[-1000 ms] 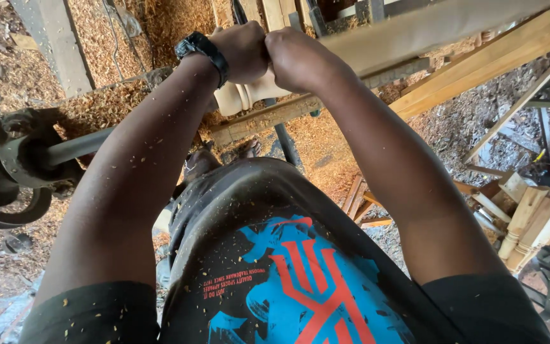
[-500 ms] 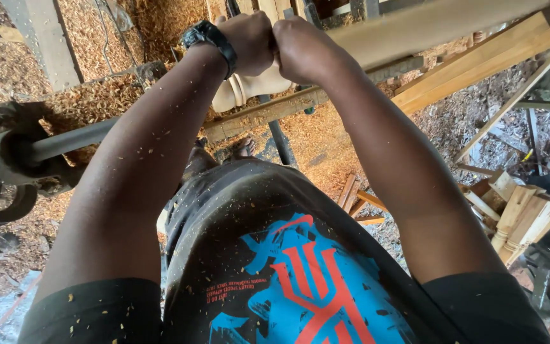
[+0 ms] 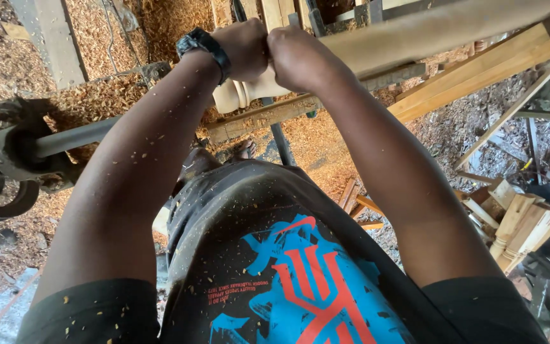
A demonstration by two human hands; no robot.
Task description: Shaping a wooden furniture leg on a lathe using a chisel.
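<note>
A pale turned wooden spindle (image 3: 415,35) lies across the top of the head view, with a beaded end (image 3: 237,95) towards the left. My left hand (image 3: 246,48), with a black watch (image 3: 202,46) on its wrist, is closed in a fist over the spindle near the beads. My right hand (image 3: 300,60) is fisted right beside it, and the two touch. Both hands wrap the spindle from above. Whatever else lies under the fingers is hidden. Wood chips speckle both forearms.
A dark metal shaft (image 3: 74,135) runs left to a pulley and belt (image 3: 1,165). A wooden rail (image 3: 268,118) sits below the spindle. Sawdust heaps (image 3: 97,95) cover the ground, long planks (image 3: 479,76) slant at right, and turned offcuts (image 3: 517,223) are stacked lower right.
Both fists stay clamped together on the spindle. The view has shifted slightly, so the shaft and pulley sit a little higher at left.
</note>
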